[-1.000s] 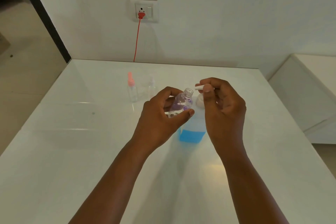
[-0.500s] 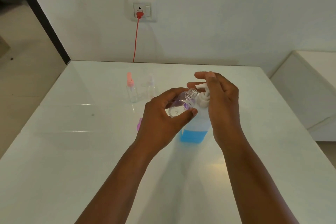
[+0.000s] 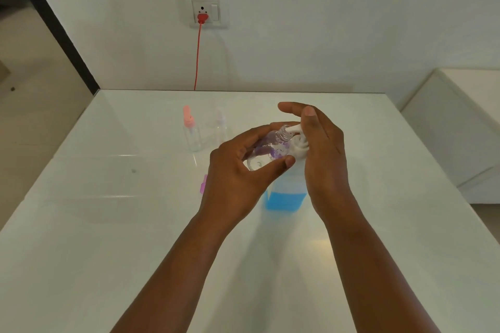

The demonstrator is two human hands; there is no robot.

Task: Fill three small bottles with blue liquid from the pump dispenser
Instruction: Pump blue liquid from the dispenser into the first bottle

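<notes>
My left hand (image 3: pixel 238 173) pinches a small clear bottle (image 3: pixel 267 150) between thumb and curled fingers, tilted so its open threaded mouth sits right at the white nozzle of the pump dispenser (image 3: pixel 289 170), which stands on the table (image 3: pixel 108 224) with a low band of blue liquid at its base. My right hand (image 3: pixel 322 149) lies over the pump head with fingers straight and close together, not curled round anything; whether the palm is bearing on the head I cannot tell. I judge this to be the first fill: the bottle in my grip looks empty apart from a purple print on its wall. Two more small bottles wait near the far left, one with a pink cap (image 3: pixel 190 132), the other pale and hard to make out (image 3: pixel 220 127). A small purple piece (image 3: pixel 203 184) lies on the table just beside my left hand, probably the removed cap. The next move calls for a steady downward press of the pump while I keep the bottle mouth under the nozzle, since the opening is narrow and a slip would spill.
</notes>
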